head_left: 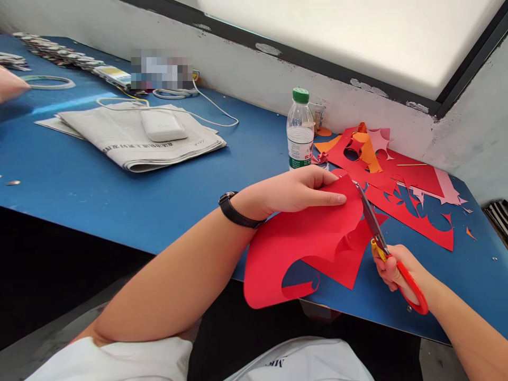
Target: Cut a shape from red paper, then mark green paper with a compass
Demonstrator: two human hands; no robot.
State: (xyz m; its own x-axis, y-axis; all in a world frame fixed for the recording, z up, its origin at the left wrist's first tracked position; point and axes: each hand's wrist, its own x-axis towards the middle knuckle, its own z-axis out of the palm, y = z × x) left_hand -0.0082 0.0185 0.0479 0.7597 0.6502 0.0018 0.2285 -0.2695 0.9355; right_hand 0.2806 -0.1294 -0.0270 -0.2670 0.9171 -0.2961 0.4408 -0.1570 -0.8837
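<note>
— Where's the red paper?

— At the near edge of the blue worktop, towards its right end. Its curled lower part hangs over that edge. The left hand lays its fingers together along the top of the sheet. The thumb is hidden beneath, so it's gripping the sheet as far as I can tell. The right hand is closed through the red loops of the scissors, blades against the sheet's right side.

— How does it handle?

— Light and limp, I'd judge. It bows under its own weight and would tear easily at the cut notches. It's best held close beside the blades, on uncut paper.

— Any writing?

— The bottle near the far edge has a green-and-white label, too small to read. The newspaper print is illegible too. Letters on the white garment look like "MIC", partly cut off.
</note>
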